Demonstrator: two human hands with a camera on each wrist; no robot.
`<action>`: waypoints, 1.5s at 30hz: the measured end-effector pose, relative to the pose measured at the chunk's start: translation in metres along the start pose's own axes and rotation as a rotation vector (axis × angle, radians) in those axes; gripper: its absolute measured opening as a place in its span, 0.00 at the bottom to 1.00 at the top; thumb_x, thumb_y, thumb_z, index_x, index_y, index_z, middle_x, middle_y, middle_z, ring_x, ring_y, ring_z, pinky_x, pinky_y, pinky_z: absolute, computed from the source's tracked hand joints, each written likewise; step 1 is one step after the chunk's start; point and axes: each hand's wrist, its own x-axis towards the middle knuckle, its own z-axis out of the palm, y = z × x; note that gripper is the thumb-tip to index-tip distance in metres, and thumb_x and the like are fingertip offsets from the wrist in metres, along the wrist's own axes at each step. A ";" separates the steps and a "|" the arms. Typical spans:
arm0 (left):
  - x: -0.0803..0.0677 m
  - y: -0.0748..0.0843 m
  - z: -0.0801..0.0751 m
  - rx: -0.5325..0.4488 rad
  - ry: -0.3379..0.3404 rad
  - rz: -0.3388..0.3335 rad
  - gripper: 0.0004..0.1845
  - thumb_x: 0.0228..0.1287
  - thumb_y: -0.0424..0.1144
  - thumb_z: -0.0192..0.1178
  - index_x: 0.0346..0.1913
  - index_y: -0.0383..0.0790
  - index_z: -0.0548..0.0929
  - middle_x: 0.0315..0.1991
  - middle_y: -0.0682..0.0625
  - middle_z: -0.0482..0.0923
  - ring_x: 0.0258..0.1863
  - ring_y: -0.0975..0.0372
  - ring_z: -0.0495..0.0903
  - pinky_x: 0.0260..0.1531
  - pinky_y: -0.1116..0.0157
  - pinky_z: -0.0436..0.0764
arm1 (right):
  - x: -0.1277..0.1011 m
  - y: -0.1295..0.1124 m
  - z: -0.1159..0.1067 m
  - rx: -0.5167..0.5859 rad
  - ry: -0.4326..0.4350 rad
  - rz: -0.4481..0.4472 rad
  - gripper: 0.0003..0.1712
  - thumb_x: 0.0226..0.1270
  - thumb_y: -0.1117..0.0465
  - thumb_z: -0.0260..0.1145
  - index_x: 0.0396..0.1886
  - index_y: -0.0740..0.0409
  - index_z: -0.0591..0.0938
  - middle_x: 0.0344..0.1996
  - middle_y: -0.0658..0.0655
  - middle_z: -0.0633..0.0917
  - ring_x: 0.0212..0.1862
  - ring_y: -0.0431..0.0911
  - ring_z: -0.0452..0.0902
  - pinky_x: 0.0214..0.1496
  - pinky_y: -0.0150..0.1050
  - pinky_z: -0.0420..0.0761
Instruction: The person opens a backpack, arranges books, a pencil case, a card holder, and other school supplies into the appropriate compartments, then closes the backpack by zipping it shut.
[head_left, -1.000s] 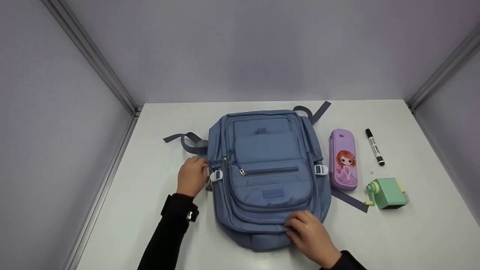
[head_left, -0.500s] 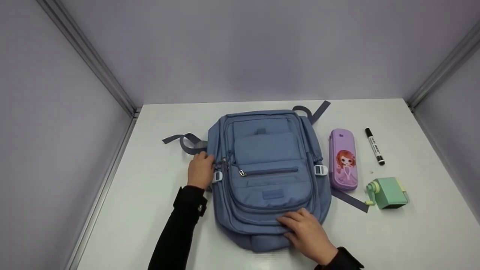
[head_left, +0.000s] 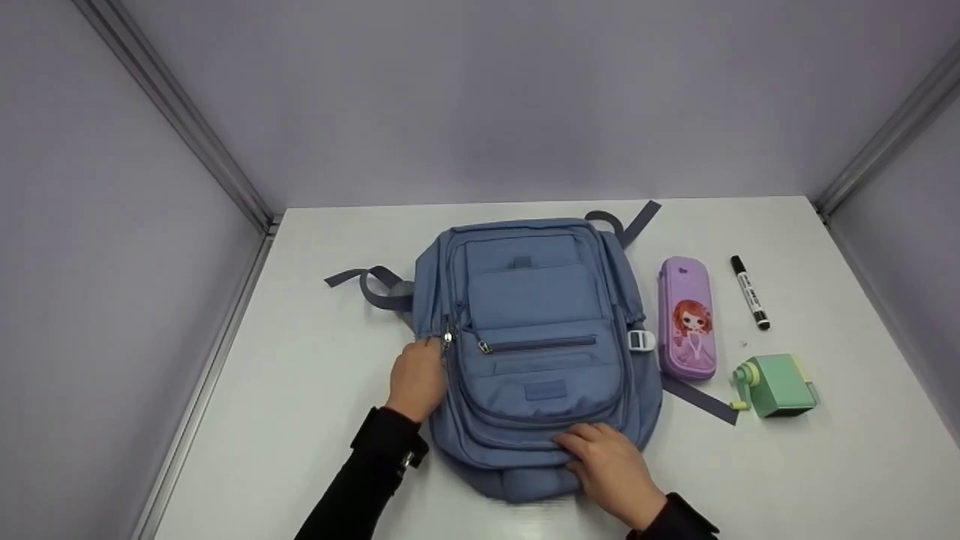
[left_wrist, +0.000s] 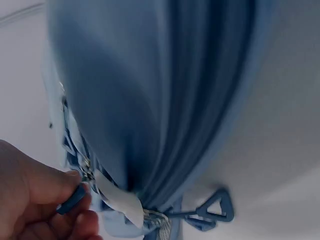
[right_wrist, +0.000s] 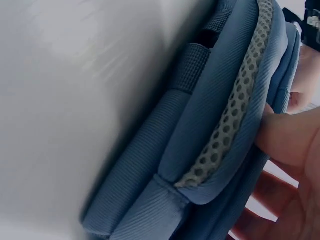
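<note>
Nearby, purple case [head_left: 687, 319] beside backpack [head_left: 540, 360].

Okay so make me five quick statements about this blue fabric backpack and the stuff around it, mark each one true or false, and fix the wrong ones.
1. The left hand pinches a small dark blue tab, while the right hand grips the lower edge of the blue fabric backpack. True.
2. The purple rectangular case lies between the backpack and the black-and-white marker. True.
3. The marker stands upright. False: it lies on its side.
4. The green boxy crank sharpener is nearer the person than the marker. True.
5. The case lies on top of the backpack. False: it lies beside it, to the right.
</note>
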 end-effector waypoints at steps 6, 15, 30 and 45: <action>-0.040 0.012 -0.012 -0.101 -0.078 -0.063 0.04 0.59 0.30 0.66 0.32 0.36 0.80 0.29 0.42 0.81 0.30 0.50 0.82 0.30 0.55 0.79 | 0.000 0.000 0.001 -0.002 -0.001 -0.011 0.18 0.55 0.65 0.74 0.47 0.49 0.87 0.41 0.50 0.86 0.44 0.48 0.82 0.47 0.45 0.81; -0.086 0.030 -0.028 -0.277 -0.278 -0.134 0.08 0.64 0.30 0.62 0.27 0.40 0.76 0.25 0.51 0.75 0.25 0.64 0.71 0.25 0.67 0.69 | 0.001 0.000 0.002 0.002 0.017 -0.008 0.19 0.54 0.65 0.74 0.47 0.49 0.87 0.40 0.50 0.86 0.43 0.48 0.81 0.47 0.45 0.81; -0.116 0.098 -0.009 -0.608 -0.366 -0.121 0.07 0.67 0.33 0.61 0.30 0.41 0.77 0.25 0.53 0.75 0.25 0.66 0.73 0.26 0.69 0.70 | 0.000 0.000 0.005 0.021 0.069 -0.016 0.21 0.50 0.68 0.74 0.46 0.49 0.87 0.41 0.49 0.87 0.42 0.48 0.82 0.46 0.45 0.81; -0.110 0.145 0.017 -0.333 -0.219 0.144 0.04 0.64 0.33 0.63 0.32 0.40 0.79 0.28 0.50 0.77 0.30 0.59 0.79 0.32 0.67 0.77 | -0.002 0.007 0.005 0.088 0.105 0.013 0.20 0.50 0.69 0.73 0.45 0.50 0.87 0.41 0.49 0.88 0.43 0.47 0.83 0.48 0.45 0.82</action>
